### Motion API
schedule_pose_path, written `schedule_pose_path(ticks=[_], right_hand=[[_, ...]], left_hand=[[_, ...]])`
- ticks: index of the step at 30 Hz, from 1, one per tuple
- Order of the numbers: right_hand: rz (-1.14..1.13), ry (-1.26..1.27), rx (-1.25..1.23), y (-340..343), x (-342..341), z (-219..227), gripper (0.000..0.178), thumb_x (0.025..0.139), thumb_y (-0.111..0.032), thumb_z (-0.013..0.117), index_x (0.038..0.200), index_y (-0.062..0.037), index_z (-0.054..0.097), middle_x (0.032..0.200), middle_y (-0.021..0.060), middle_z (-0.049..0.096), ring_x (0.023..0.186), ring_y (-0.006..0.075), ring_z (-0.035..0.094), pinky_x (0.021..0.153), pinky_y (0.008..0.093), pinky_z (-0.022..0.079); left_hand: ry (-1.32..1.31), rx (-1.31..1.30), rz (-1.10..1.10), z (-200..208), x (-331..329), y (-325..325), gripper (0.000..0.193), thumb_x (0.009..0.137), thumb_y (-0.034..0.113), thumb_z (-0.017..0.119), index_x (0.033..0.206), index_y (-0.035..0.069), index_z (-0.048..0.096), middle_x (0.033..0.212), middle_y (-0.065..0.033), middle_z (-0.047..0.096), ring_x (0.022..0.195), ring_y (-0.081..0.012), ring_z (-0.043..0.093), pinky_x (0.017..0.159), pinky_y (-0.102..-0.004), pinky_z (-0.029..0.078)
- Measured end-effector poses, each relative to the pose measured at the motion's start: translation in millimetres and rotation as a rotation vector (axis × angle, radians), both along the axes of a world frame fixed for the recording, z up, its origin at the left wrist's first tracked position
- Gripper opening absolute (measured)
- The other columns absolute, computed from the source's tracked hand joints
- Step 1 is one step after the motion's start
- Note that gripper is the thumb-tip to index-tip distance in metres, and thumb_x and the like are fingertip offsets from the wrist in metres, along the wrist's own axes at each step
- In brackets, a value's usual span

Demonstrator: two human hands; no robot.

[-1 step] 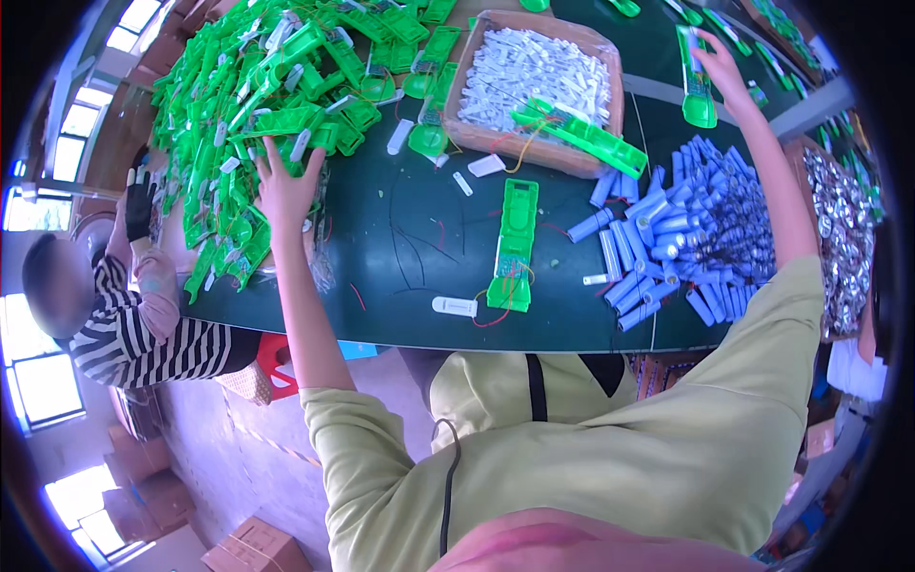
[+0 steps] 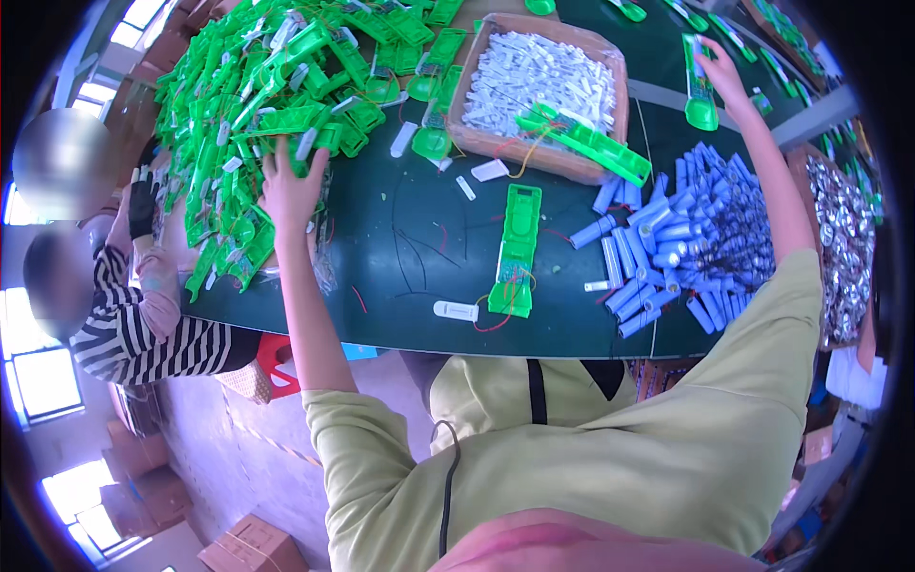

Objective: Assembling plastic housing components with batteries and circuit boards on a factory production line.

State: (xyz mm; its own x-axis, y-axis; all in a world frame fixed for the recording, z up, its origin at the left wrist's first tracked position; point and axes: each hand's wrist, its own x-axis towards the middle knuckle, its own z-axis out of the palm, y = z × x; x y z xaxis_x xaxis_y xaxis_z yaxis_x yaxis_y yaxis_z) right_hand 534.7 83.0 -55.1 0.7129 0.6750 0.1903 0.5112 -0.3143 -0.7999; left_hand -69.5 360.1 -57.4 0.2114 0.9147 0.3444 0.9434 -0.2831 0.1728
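My left hand (image 2: 291, 195) is at the near edge of a big heap of green plastic housings (image 2: 214, 157), its fingers spread and the fingertips touching the housings. At the far right my right hand (image 2: 726, 78) has its fingers closed at the upper end of a green housing (image 2: 701, 112), where a bit of blue shows. Alone in front of me lies an open green housing (image 2: 518, 224) with a small circuit board and red and yellow wires. Next to it is a white oval-ended plastic piece (image 2: 457, 311).
A cardboard box (image 2: 543, 170) of small white parts stands mid-table, a green housing (image 2: 600, 151) across its corner. Wired blue cylindrical cells (image 2: 667, 238) are piled right. Beyond them is a box of shiny metal parts (image 2: 839, 248). A person in stripes (image 2: 143, 329) sits left.
The whole scene sits slightly lower in the picture. My hands keep nearly the same places, the left at the heap and the right at the far housing.
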Motion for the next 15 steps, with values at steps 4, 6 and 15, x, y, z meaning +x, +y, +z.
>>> schedule_pose_path(ticks=[4,6,15], right_hand=[[-0.148,-0.116,-0.171,21,76,-56,0.052,0.080,-0.032,0.059,0.127,-0.0113,0.048,0.106,0.0119,0.060,0.093,0.0198,0.060,0.083,0.0312,0.044],[-0.192,-0.143,-0.219,26,95,-77,0.053,0.081,-0.034,0.058,0.128,-0.0117,0.047,0.111,0.0141,0.059,0.099,0.0232,0.059,0.087,0.0330,0.044],[-0.320,-0.453,-0.584,33,121,-85,0.052,0.091,-0.044,0.036,0.128,-0.0081,0.041,0.116,0.0267,0.055,0.111,0.0406,0.051,0.093,0.0454,0.040]], left_hand=[[-0.004,-0.007,-0.341,-11,13,-22,0.065,0.076,0.049,0.061,0.132,0.022,0.043,0.133,-0.0155,0.044,0.114,-0.0394,0.048,0.096,-0.0544,0.032],[0.070,0.012,-0.385,-3,23,-43,0.063,0.077,0.045,0.062,0.133,0.023,0.043,0.132,-0.0151,0.045,0.114,-0.0392,0.048,0.095,-0.0533,0.034],[-0.161,0.111,-0.381,23,-27,-20,0.056,0.082,0.036,0.061,0.131,0.012,0.047,0.127,-0.0219,0.048,0.120,-0.0368,0.044,0.100,-0.0436,0.034]])
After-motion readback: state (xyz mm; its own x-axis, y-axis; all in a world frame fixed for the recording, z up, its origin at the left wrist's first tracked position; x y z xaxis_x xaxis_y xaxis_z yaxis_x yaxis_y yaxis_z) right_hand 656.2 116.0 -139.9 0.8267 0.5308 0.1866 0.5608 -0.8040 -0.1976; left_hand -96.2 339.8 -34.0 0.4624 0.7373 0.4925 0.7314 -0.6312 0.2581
